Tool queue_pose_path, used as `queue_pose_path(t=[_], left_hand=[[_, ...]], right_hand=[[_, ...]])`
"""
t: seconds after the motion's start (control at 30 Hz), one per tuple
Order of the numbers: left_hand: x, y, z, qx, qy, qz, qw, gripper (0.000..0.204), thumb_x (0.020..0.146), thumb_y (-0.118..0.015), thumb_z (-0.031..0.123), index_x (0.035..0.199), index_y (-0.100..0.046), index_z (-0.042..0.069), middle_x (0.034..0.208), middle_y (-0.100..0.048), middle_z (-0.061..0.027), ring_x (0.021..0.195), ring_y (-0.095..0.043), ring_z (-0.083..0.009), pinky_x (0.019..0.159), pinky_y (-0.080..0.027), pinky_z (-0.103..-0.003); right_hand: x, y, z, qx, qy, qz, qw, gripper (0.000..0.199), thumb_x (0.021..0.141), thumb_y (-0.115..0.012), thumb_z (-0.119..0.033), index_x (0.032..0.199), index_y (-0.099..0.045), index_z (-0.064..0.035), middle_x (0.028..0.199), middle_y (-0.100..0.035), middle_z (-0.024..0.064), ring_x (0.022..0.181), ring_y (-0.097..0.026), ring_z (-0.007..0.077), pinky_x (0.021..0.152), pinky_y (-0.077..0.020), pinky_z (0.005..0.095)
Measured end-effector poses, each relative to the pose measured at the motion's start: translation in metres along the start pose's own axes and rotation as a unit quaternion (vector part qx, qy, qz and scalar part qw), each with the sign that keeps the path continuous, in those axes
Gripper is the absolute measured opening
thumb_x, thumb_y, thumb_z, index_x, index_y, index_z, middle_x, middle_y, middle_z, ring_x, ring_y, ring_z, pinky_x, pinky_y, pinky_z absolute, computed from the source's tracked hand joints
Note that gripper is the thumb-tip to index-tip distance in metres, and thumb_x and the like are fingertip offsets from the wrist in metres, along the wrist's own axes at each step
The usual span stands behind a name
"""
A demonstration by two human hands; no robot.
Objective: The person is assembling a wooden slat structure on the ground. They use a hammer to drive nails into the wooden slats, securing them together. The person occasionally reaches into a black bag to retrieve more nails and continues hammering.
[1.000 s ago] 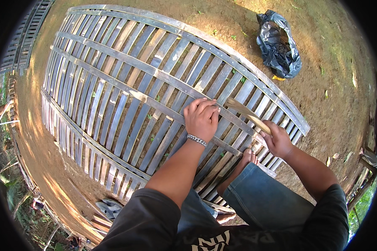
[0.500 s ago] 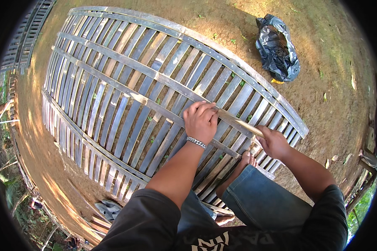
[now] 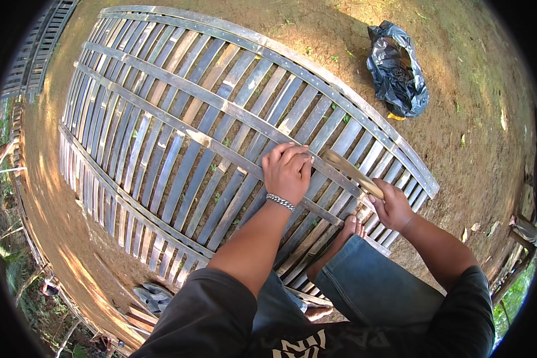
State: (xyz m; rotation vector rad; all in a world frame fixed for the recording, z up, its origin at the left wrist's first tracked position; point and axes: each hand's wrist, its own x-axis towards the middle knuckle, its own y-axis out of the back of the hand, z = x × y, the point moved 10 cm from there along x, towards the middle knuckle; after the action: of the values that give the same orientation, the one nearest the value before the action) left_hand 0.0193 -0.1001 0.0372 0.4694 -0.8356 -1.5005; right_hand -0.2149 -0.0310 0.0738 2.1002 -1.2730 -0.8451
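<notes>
A large panel of crossed bamboo slats (image 3: pixel 176 173), held together by long lengthwise rails, lies on the ground before me. My left hand (image 3: pixel 286 173) rests on one of the middle rails (image 3: pixel 232 111), its fingers curled and their tips pinched together at the rail. What sits between those fingertips is too small to make out. My right hand (image 3: pixel 392 204) is closed round the end of a wooden-handled hammer (image 3: pixel 355 174). The hammer slants over the rail toward my left fingertips, and its head is blurred and hard to see. My bare foot (image 3: pixel 352 228) presses on the panel just below the hammer.
A black plastic bag (image 3: pixel 398 71), open at the top with dark small pieces inside, sits on the dirt beyond the panel. Grey sandals (image 3: pixel 153 296) lie near its lower left edge. Another slatted panel (image 3: pixel 39 51) stands at the far upper left.
The hammer's far end has lifted a little off the rail and swung to the right, with my right hand shifting slightly. My left hand keeps its place.
</notes>
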Motion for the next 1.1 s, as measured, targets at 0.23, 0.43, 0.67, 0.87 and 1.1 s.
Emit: queue_pose_path(t=[0.23,0.43,0.67,0.87,1.1], left_hand=[[-0.002,0.001,0.003,0.017,-0.014,-0.003,1.0,0.006,0.081,-0.076,0.014,0.083,-0.071,0.015,0.111,-0.073,0.0069,0.117,-0.06,-0.0217,0.099,-0.04,-0.043],[-0.001,0.0,-0.002,-0.002,0.004,-0.001,1.0,0.006,0.081,-0.076,0.014,0.087,-0.072,0.014,0.116,-0.072,0.0058,0.121,-0.059,-0.0226,0.103,-0.039,-0.044],[0.009,0.019,-0.024,-0.08,0.026,-0.022,0.996,0.026,0.09,-0.063,0.016,0.114,-0.071,0.013,0.128,-0.069,-0.0052,0.131,-0.053,-0.0281,0.117,-0.025,-0.05],[0.106,0.016,-0.046,0.102,0.017,0.052,0.993,0.048,0.098,-0.056,0.026,0.142,-0.053,0.007,0.153,-0.049,-0.0153,0.151,-0.031,-0.0335,0.124,-0.012,-0.056],[0.115,-0.012,-0.047,0.179,0.04,-0.068,0.981,0.063,0.101,-0.049,0.038,0.154,-0.039,0.006,0.166,-0.027,-0.018,0.156,-0.019,-0.0329,0.125,-0.007,-0.06]], right_hand=[[0.003,-0.019,0.022,-0.025,-0.11,-0.115,0.987,0.037,0.1,-0.06,-0.019,0.133,-0.051,-0.0057,0.093,-0.069,0.024,0.085,-0.069,0.0438,0.076,-0.0554,0.0509],[0.001,-0.012,0.029,0.057,-0.179,-0.059,0.98,0.034,0.103,-0.058,-0.02,0.132,-0.05,-0.0032,0.096,-0.067,0.0258,0.088,-0.069,0.0426,0.08,-0.0538,0.0465],[-0.014,-0.016,0.037,0.139,-0.247,-0.001,0.959,0.03,0.105,-0.057,-0.019,0.129,-0.051,-0.0025,0.082,-0.061,0.0138,0.075,-0.06,0.0236,0.07,-0.0492,0.0375],[-0.033,-0.023,0.05,0.174,-0.27,0.038,0.946,0.028,0.106,-0.056,-0.02,0.127,-0.05,-0.0021,0.079,-0.058,0.0044,0.072,-0.055,0.0123,0.066,-0.0478,0.0319],[-0.022,-0.021,0.025,0.146,-0.31,0.003,0.939,0.036,0.103,-0.059,-0.02,0.133,-0.051,-0.0041,0.081,-0.066,0.0198,0.075,-0.068,0.0319,0.071,-0.0523,0.0424]])
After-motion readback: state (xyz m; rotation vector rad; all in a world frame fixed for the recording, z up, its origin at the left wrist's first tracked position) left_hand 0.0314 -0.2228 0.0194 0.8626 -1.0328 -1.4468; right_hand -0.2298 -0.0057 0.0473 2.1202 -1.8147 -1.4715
